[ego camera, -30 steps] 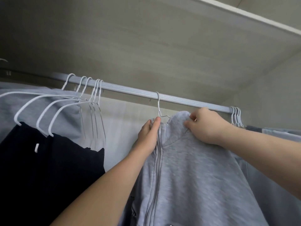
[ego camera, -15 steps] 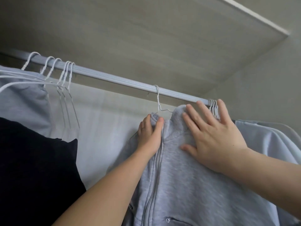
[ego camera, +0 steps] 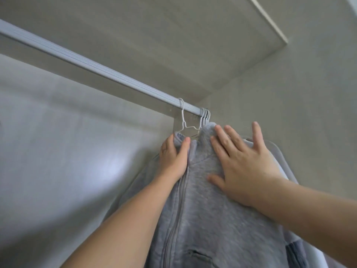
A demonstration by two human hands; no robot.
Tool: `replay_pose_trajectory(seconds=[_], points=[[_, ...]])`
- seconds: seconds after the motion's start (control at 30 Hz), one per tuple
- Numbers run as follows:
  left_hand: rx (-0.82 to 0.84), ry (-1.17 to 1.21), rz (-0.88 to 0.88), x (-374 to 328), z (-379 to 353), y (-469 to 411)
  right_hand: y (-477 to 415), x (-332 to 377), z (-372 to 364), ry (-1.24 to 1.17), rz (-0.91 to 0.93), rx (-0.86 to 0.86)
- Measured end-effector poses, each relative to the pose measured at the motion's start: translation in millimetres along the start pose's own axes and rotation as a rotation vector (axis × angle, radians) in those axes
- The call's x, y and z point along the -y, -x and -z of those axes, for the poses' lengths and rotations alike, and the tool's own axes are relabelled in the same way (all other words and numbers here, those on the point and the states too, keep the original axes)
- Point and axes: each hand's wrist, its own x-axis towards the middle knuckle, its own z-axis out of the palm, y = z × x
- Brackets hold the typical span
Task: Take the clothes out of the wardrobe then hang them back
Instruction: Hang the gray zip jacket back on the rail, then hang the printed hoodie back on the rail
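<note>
Under the rail point(ego camera: 96, 67), at its far end, the grey jacket point(ego camera: 202, 219) hangs on a wire hanger point(ego camera: 183, 120). The left hand point(ego camera: 173, 157) pinches its collar; the right hand point(ego camera: 243, 167) presses flat, fingers spread. Shoving harder may snag the neighbouring hooks point(ego camera: 205, 115).

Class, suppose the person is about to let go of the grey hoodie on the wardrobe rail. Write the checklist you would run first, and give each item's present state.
1. Hanger hook sits over the rail: ok.
2. Hoodie is seated on both hanger shoulders: cannot tell, the fabric hides them.
3. Left hand grips the collar edge, so the hoodie is steadied: ok.
4. Right hand lies flat on the hoodie's shoulder and grips nothing: ok.
5. Hook is apart from the bunched hooks at the rail's end: ok, narrowly.
6. Zip is closed below the collar: ok.
</note>
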Motion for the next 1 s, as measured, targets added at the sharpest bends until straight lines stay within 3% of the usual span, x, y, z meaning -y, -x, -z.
replay_pose_trajectory(seconds=[0.37,0.7,0.9,1.0], points=[[-0.006,0.150,0.031,17,-74,-3,6,-15,-24,0.028,-0.003,0.033],[0.024,0.107,0.052,23,-72,1,7,-11,-31,-0.026,-0.045,-0.025],[0.087,0.136,0.175,3,-50,13,11,-15,-16,-0.166,-0.054,0.041],[-0.027,0.046,0.021,-9,-29,38,29,-31,-1,-0.306,-0.070,0.067]])
